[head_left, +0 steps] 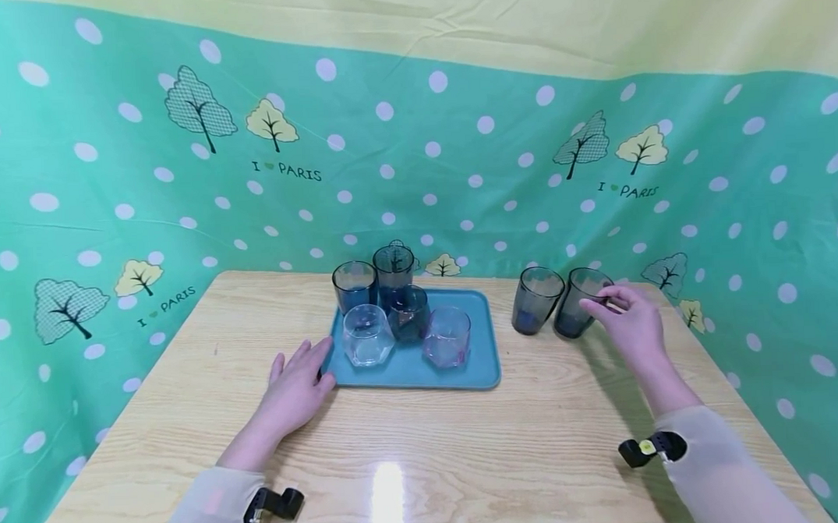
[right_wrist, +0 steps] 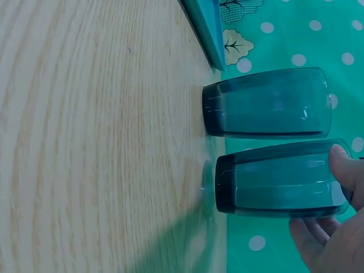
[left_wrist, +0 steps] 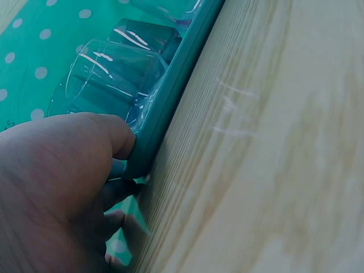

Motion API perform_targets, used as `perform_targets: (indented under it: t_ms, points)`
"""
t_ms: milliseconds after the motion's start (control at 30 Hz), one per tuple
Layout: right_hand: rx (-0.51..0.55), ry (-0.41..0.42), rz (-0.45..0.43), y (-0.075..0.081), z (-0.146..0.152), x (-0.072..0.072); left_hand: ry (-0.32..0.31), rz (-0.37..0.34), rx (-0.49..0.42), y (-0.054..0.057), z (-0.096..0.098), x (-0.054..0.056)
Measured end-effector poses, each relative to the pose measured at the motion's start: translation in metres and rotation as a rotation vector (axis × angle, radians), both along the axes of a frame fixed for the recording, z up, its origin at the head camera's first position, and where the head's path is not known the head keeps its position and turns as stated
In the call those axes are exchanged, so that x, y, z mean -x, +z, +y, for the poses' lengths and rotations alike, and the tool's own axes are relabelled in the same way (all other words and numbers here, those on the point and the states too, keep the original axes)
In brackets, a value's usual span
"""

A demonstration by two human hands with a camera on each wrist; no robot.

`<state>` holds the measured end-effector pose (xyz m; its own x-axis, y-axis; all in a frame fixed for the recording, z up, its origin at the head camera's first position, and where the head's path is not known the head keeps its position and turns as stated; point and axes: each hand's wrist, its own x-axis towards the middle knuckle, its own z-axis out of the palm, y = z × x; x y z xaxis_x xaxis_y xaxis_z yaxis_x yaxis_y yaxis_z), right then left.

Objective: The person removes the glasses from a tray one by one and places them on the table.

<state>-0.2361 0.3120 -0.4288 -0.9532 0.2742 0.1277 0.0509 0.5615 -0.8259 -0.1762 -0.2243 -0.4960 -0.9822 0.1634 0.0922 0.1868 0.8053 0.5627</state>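
Note:
My right hand point(head_left: 632, 318) pinches a dark grey tumbler point(right_wrist: 281, 185) near its rim, thumb on one side and fingers on the other. The tumbler leans slightly, its base close over the wooden table. Just left of it stands a matching grey tumbler point(head_left: 536, 302). Over at the blue tray point(head_left: 483, 376), my left hand point(head_left: 296, 388) grips the near-left corner, thumb at the rim and fingers along the outer side. The tray carries two dark tumblers point(head_left: 355, 289) at the back, a short dark glass point(head_left: 409, 315), and two clear faceted glasses point(head_left: 368, 338) in front.
The light wooden table point(head_left: 470, 462) reaches back to a green dotted cloth point(head_left: 415, 176) that hangs behind and at both sides. Black wrist cameras point(head_left: 275, 503) are strapped over both sleeves.

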Motion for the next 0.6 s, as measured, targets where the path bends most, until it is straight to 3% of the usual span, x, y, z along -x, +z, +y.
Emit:
perform_targets:
  t_ms: [600]
  points:
    - [0.027, -0.002, -0.008, -0.0101, -0.002, 0.0066, 0.0, -0.005, 0.015, -0.0015, -0.0002, 0.0009]
